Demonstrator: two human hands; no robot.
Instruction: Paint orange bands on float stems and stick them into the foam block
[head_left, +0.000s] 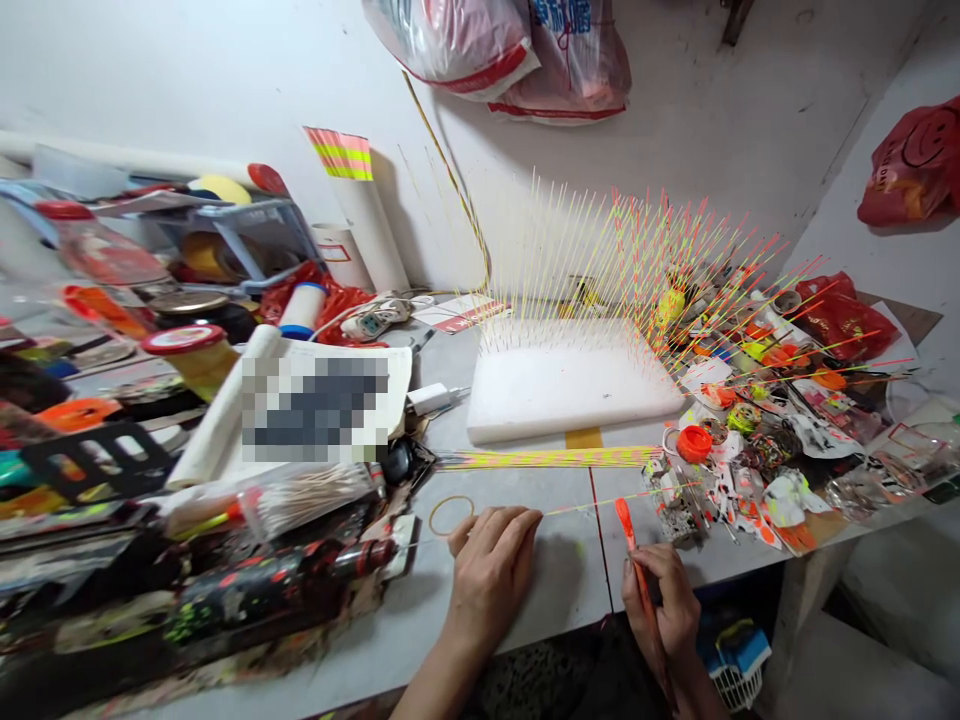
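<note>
My left hand (491,565) is closed around a thin stick (585,508) banded in yellow and pink. The stick runs out to the right from my fingertips, almost level above the table. My right hand (664,600) grips a paintbrush (637,565) by its handle, its orange-coated tip pointing up. That tip is just below the stick; whether they touch I cannot tell. A rubber band (451,515) lies left of my left hand. Behind both hands a bundle of similar sticks (555,458) rests along the front of a white foam block (570,390).
Many painted sticks (622,270) stand in the foam block, fanning right. An open orange paint pot (694,443) sits among paint-smeared clutter. To the left are a white roll of paper (225,410), cotton swabs (319,500) and a paint-spotted dark bottle (277,580).
</note>
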